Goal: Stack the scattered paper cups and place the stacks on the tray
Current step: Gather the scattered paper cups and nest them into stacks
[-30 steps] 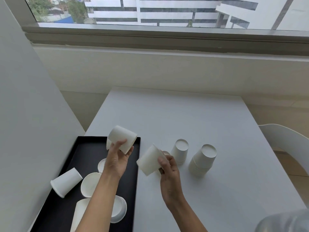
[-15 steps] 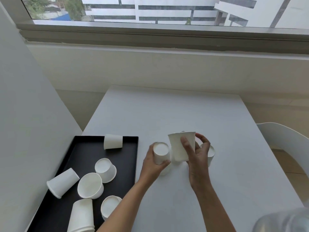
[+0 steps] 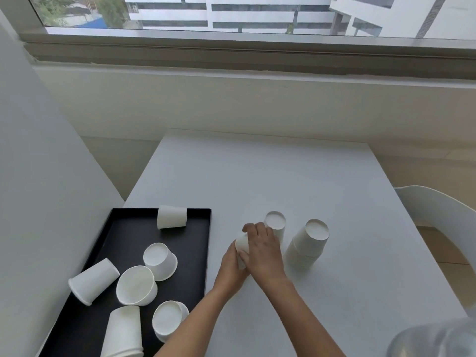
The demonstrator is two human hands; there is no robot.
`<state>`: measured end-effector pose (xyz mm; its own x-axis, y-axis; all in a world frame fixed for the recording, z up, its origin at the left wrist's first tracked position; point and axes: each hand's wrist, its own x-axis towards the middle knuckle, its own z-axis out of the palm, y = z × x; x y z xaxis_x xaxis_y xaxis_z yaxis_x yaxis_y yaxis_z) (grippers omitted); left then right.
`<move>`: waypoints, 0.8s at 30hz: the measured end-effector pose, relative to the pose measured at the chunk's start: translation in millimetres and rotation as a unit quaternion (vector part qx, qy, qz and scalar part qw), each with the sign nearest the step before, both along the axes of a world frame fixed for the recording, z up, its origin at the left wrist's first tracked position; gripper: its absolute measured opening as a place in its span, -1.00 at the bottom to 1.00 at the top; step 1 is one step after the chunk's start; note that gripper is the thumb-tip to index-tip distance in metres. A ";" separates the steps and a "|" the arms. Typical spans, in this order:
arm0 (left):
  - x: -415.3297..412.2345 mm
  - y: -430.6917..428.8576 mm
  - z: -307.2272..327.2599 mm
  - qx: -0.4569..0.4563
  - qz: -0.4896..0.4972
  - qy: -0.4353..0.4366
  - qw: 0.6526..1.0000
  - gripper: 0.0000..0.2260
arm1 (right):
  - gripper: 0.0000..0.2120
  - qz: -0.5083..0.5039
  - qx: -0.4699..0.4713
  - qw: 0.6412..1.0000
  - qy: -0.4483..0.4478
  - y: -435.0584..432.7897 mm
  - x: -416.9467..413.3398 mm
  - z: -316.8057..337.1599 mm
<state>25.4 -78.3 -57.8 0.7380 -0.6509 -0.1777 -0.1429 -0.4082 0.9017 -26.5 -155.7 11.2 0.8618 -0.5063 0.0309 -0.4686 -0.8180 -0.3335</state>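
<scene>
1. Both hands meet over the white counter (image 3: pixel 257 171), just right of the black tray (image 3: pixel 195 253), closed around 1 inverted white paper cup (image 3: pixel 242 244).
2. The right hand (image 3: pixel 262 249) lies over the top and right side of that cup, fingers curled down over it and hiding most of it.
3. The left hand (image 3: pixel 231 264) grips the same cup from the lower left, its thumb and fingers wrapped against the cup's wall. Whether more cups sit beneath it cannot be told.
4. Just behind the right hand stands a second inverted cup (image 3: pixel 275 222), base up, touching or nearly touching the knuckles.
5. To the right of the hands stands a stack of inverted cups (image 3: pixel 307 244), leaning slightly; several rims show at its foot.
6. On the tray lie 6 loose cup items:
   - a cup on its side (image 3: pixel 172 216) at the far edge;
   - an inverted cup (image 3: pixel 161 261) near the middle;
   - a tipped cup with its mouth showing (image 3: pixel 136 286) just beside it;
   - a cup lying on its side (image 3: pixel 94 280) at the left rim;
   - a near-edge stack (image 3: pixel 123 333) with several rims showing at the bottom;
   - an inverted cup (image 3: pixel 170 320) partly behind the left forearm.
7. A white chair (image 3: pixel 443 215) stands at the counter's right side.
</scene>
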 end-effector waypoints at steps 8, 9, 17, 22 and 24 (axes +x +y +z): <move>2.4 1.2 -0.1 0.070 -0.022 -0.044 0.996 -0.81 | -0.64 0.038 -0.039 0.995 0.084 -0.4 23.0 -19.5; 3.3 2.9 -1.7 0.073 -0.026 -0.040 0.996 -0.73 | -0.64 0.042 -0.025 0.995 0.086 -0.9 23.9 -22.7; 1.5 -7.3 7.0 0.068 -0.021 -0.053 0.996 -0.86 | -0.72 0.018 0.096 0.987 -0.129 -1.7 14.8 -24.8; 1.6 -4.6 11.0 -0.028 0.080 0.049 0.995 -0.40 | -0.83 -0.096 0.152 0.921 -0.344 -1.4 -13.7 -22.9; 5.5 -7.8 18.3 -0.079 0.143 0.035 0.986 -0.40 | -0.86 -0.123 0.150 0.911 -0.364 -2.3 -30.3 -32.1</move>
